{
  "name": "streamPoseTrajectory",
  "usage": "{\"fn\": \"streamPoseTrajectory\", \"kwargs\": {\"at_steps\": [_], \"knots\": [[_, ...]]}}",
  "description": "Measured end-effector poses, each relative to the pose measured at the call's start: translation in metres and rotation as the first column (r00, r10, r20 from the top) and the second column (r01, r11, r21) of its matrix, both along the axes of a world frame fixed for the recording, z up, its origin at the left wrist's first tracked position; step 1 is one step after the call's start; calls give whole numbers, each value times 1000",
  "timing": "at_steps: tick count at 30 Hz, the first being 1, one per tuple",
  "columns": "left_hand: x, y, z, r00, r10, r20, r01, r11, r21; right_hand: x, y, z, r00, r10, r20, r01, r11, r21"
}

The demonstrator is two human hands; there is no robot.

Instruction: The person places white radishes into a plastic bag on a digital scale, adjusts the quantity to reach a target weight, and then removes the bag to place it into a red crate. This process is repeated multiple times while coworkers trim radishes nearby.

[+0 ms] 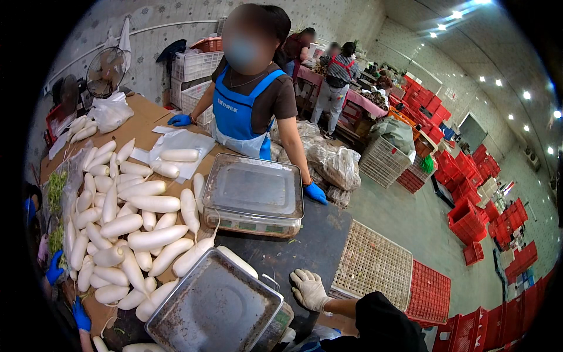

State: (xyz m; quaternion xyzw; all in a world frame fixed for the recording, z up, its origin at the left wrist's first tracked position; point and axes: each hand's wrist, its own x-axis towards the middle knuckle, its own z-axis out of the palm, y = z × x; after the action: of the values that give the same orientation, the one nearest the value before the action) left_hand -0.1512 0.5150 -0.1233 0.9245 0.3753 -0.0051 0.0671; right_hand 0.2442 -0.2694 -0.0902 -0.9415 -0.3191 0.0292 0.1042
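Two scales: the near scale [214, 302] sits before you on the desk [319, 234]; the far scale [255, 190] stands just beyond it.
Radish pile: many white radishes [153, 203] lie loose on the desk, mostly to the left of the near scale and beyond it on that side.
Metal pans: the radishes lie beside both pans rather than on them, so you have no visible load being weighed.
White sheets: beyond the near scale, a radish lies on the white plastic sheets [196, 144]; you see little else set apart from the heap.
Amount left: judging by the heap, most of the radishes remain unsorted; whether any were finished, you cannot tell.
Your right hand [311, 290]: white-gloved, spread palm-down on the desk, right of the near scale, gripping nothing.
Your left hand: out of sight; you cannot tell its state.
Crates: a beige crate [375, 261] and a red crate [427, 293] stand right of the near scale.
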Motion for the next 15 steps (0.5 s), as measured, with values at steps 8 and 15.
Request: {"fn": "streamPoseTrajectory", "kwargs": {"at_steps": [8, 15], "knots": [[-13, 27, -35, 993, -49, 110, 48, 999, 12, -1, -1, 1, 1000, -6, -5, 6, 1000, -11], [-45, 86, -89, 902, 5, 432, 55, 990, -128, 2, -1, -8, 1000, 7, 4, -7, 1000, -7]]}}
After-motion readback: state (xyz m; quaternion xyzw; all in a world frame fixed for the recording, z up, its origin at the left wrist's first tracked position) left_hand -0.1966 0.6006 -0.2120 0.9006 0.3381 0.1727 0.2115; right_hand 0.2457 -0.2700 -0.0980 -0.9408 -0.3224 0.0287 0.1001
